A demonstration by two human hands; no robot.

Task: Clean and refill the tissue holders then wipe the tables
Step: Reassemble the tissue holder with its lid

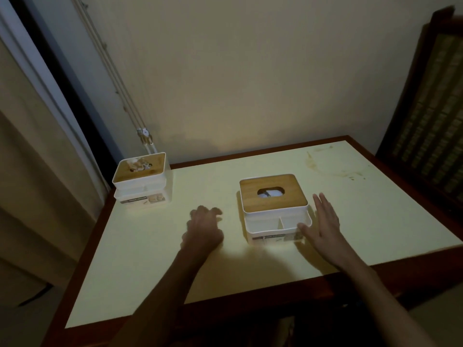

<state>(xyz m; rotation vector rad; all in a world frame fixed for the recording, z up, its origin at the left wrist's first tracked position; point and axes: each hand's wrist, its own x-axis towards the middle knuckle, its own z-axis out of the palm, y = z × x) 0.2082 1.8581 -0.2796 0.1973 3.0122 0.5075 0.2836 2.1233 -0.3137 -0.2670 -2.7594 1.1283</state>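
A pale surface (pixel 150 259) with a dark wooden rim carries two white tissue holders with wooden lids. The nearer tissue holder (pixel 274 211) stands about mid-surface, its lid (pixel 271 192) seated flat, with white tissue visible through the oval slot (pixel 270 192). Along its front runs a low open tray split into two compartments by a divider. The farther tissue holder (pixel 142 181) stands at the back left corner, close to the wall, with crumpled tissue poking up out of its lid.

The right hand (pixel 323 226) lies just beside the right side of the nearer tissue holder, fingers straight and together, thumb spread toward the front corner of the tray; whether the thumb touches the plastic cannot be told. It holds nothing. The left hand (pixel 204 227) hovers or rests on the surface to the left of the same holder, apart from it, its fingers curled inward with nothing in them.

A brownish stain (pixel 335 166) marks the surface at the back right. A dark wooden cabinet (pixel 431 116) stands to the right, a curtain (pixel 30 171) hangs on the left, and thin pipes (pixel 120 88) run down the wall.
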